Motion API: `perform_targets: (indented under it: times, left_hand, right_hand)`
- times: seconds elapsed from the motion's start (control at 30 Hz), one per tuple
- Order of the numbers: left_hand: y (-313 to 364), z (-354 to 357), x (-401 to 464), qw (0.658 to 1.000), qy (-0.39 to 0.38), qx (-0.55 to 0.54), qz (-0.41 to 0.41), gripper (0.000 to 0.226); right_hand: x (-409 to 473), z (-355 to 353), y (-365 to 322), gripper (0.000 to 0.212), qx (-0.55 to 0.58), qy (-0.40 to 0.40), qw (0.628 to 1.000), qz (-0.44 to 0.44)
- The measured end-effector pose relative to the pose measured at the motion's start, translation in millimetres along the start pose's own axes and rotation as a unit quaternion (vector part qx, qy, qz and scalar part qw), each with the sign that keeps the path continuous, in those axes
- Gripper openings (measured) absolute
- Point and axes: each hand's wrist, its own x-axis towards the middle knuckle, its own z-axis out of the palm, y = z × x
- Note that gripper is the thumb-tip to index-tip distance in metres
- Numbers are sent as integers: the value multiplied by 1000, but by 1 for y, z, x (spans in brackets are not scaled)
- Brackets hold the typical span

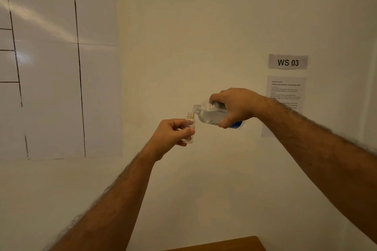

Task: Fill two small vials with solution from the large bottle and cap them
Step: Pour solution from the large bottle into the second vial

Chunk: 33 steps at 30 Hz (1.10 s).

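Against bare wall [204,26], left fingers [183,131] gripping vial [189,126], right fingers [225,123] gripping bottle [210,115].

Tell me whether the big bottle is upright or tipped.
Tipped. The right hand holds the big bottle nearly on its side, its uncapped mouth just above the small vial held in the left hand.

Left hand [170,133] holds vial [189,128] upright, just left of and below large bottle [212,115] tipped in right hand [234,106]. Wall behind; sign [288,62] above sheet [285,96] at right; tabletop [224,244] corner bottom.
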Motion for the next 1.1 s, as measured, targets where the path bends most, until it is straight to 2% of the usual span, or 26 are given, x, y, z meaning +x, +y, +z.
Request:
perform_targets:
  times: [1.1]
  left_hand:
    - [-3,4,2,1000,0,-25,-2,21]
  right_hand:
    - [0,-3,2,69,-14,-2,1000,2]
